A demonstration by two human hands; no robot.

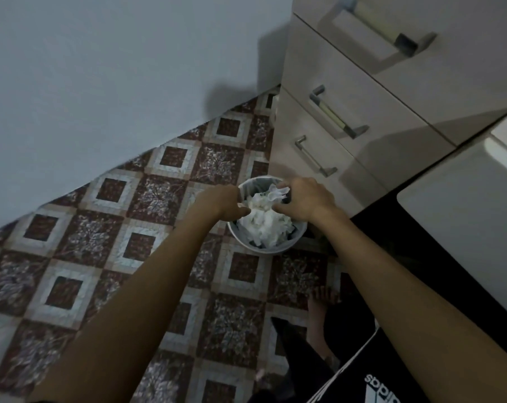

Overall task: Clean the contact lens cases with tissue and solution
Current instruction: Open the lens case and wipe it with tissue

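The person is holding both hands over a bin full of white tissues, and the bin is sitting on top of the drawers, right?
Not quite. The head view shows both hands, left hand and right hand, over the bin full of white tissues, but the bin stands on the patterned tile floor, beside the drawers, not on top of them.

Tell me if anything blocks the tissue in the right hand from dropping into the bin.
Nothing visible does. The right hand pinches a crumpled tissue directly above the open bin. The bin already holds a heap of used tissues near the rim. The left hand is at the bin's left edge, beside the drop path.
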